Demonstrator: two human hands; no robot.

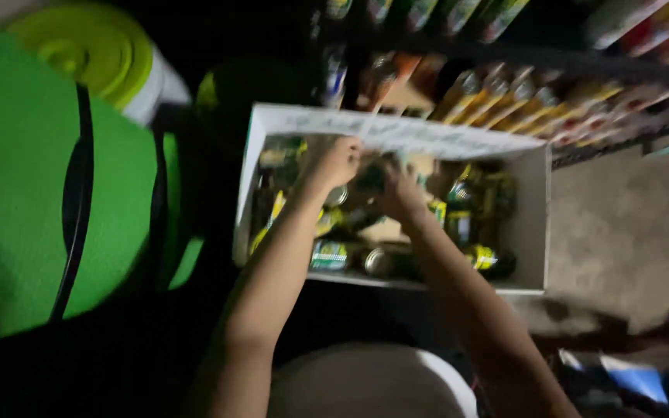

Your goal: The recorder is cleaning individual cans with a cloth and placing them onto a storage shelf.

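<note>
A dim, cramped storeroom or shop corner fills the frame, with a grey floor [629,232] showing at the right and dark shadow over most of the lower left. Both hands reach from the bottom of the frame into an open white cardboard box [534,224] at the centre. The left hand [340,161] is curled, knuckles up, just under the box's raised far flap, and seems to close on something in the box, though the blur and low light hide what it holds. The right hand [400,193] sits just beside it, slightly lower and to the right, fingers bent down among the contents; whether it grips anything cannot be told. The box is packed with green and yellow cans and bottles [331,254], most lying on their sides, filling it from the left wall to the right wall. Its long flap [427,135] stands up along the upper edge, pale with faint markings. Above and to the right of the box, a shelf [582,73] runs across the upper right of the frame, lined with rows of yellow and red packets and bottles. At the left, a large bright green rolled mat [17,193] with a black strap takes up much of the frame, and a yellow-green roll end [90,50] sits in the upper left.
</note>
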